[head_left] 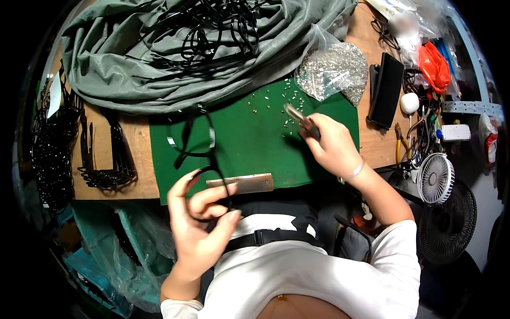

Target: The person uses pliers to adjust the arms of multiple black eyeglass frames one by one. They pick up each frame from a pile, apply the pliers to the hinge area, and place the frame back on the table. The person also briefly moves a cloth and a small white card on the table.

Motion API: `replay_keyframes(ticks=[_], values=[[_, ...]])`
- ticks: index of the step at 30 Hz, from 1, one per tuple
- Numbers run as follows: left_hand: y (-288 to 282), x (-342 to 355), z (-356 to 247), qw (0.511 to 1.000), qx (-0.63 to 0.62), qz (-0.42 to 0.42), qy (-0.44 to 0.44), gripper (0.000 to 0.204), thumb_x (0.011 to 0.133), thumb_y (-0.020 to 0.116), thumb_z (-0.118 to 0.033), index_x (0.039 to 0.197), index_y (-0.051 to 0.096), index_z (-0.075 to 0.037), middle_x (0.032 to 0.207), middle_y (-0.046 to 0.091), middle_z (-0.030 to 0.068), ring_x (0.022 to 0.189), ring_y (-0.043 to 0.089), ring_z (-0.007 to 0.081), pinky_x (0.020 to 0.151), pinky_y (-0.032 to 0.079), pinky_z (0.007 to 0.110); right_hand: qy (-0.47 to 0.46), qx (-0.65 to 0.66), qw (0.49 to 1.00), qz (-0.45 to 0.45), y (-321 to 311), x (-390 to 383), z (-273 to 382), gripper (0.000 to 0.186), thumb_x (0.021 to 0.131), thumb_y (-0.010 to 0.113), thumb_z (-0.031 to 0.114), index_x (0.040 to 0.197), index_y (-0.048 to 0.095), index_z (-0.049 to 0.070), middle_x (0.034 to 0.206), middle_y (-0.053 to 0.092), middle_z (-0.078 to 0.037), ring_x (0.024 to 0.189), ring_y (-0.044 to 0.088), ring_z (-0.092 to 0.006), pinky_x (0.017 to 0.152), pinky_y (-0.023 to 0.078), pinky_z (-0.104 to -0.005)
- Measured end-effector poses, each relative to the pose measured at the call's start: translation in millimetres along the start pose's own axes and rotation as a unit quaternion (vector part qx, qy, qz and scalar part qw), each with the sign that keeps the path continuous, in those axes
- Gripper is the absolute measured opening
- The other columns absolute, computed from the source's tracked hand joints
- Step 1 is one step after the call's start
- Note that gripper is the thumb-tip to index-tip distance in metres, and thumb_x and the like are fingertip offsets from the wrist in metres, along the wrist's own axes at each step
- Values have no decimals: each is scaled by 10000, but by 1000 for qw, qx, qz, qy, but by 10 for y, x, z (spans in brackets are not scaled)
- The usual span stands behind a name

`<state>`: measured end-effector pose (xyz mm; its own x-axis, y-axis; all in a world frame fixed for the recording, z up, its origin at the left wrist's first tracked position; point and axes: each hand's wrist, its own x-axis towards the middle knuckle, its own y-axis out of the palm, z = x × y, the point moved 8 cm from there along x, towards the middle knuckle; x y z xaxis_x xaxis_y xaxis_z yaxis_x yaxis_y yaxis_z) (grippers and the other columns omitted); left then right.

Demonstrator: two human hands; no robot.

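Note:
Closed around a black eyeglass frame (212, 156), my left hand (200, 226) is at the near edge of the green mat (255, 143). The frame is smeared by motion, with one temple pointing away from me. My right hand (334, 146) grips a hand tool with a metal tip and dark handle (303, 121), its kind unclear, over the mat's right part. Small silvery metal pieces (287, 124) lie scattered near the tool's tip. Beyond them a clear plastic bag (330, 74) sits on a heap of similar pieces.
A grey-green cloth (114, 74) piled with black frames (218, 32) fills the far side. More frames (109, 173) stand at left. A metal strip (249, 183) lies at the mat's near edge. Rightward are a black case (386, 90), yellow-handled pliers (399, 143) and a white fan (435, 178).

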<state>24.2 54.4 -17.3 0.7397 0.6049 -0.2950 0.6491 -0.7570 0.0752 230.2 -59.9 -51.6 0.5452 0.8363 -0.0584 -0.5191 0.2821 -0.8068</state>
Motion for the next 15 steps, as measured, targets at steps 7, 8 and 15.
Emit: replay_keyframes(ticks=[7,8,15], values=[[215,81,35,994,-56,26,89,891,678,610,84,1340,30,-51,1016,518,175,669,542,92,673,481,232,30,-81,996,-17,214,40,17,165,670,593,62,780,488,-3,764,531,-163,763,530,-328,681,421,-410],[215,93,0,991,-61,34,110,910,671,617,79,1342,15,-54,1024,512,178,673,544,97,682,478,237,22,-101,994,-21,231,32,60,168,671,593,62,785,489,-4,768,529,-161,767,528,-327,681,417,-410],[268,155,-37,988,0,65,138,897,693,593,131,1332,-8,-53,1170,452,216,856,577,168,754,477,255,92,124,985,78,170,21,163,156,738,616,113,779,527,-8,733,542,-144,653,548,-286,582,432,-353]])
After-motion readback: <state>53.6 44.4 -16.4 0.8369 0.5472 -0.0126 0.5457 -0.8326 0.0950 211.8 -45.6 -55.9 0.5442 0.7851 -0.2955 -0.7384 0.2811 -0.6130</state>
